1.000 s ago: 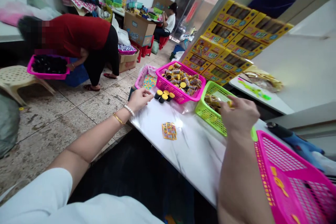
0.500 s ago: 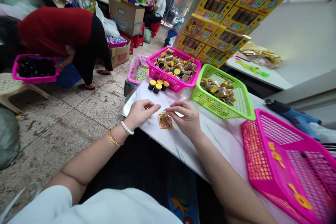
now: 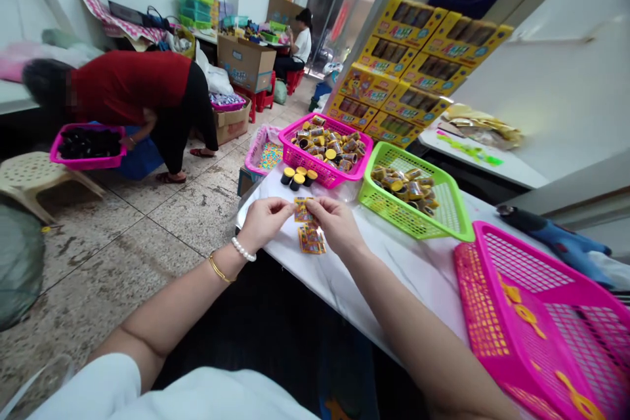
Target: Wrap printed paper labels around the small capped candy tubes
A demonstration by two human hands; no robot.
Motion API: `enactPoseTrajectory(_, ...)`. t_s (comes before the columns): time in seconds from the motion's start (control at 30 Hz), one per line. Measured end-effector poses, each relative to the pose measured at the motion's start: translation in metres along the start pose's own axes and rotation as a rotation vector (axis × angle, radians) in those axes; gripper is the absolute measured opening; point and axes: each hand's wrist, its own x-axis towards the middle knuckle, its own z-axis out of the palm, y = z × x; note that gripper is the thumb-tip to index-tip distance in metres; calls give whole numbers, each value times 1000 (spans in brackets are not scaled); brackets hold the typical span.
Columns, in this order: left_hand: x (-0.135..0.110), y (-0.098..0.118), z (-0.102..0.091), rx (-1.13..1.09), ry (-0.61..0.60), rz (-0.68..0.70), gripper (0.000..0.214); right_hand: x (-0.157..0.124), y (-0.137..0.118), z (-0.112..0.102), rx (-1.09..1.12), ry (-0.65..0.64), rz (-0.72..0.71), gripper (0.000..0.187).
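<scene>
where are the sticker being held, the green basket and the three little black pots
sticker [image 3: 301, 210], head view, on its printed face between the two hands
green basket [image 3: 450, 210], head view, on its bare mesh floor at the right
three little black pots [image 3: 298, 176], head view, on the middle pot's yellow top

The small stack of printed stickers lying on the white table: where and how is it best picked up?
The stack of stickers lies flat on the table, so it probably suits a pinch at its near edge, from the person's side, fingers sliding under one corner. Both hands hold one sticker above it, so come low.
</scene>
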Motion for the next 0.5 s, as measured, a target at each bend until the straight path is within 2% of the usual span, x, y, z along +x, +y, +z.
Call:
enactPoseTrajectory(0.1, -6, 11, -13, -25, 237, 94, 28, 15, -12, 18, -28, 70, -61, 57)
enactPoseTrajectory(0.17, -13, 18, -23, -44, 326, 141, 28, 23, -18, 31, -63, 71, -134, 58)
enactPoseTrajectory(0.33, -28, 24, -36, -13, 403, 216, 25, 23, -23, 63, -127, 72, -300, 58)
enactPoseTrajectory(0.5, -29, 21, -36, 58, 422, 264, 19, 12, -19, 73, -261, 117, -444, 51)
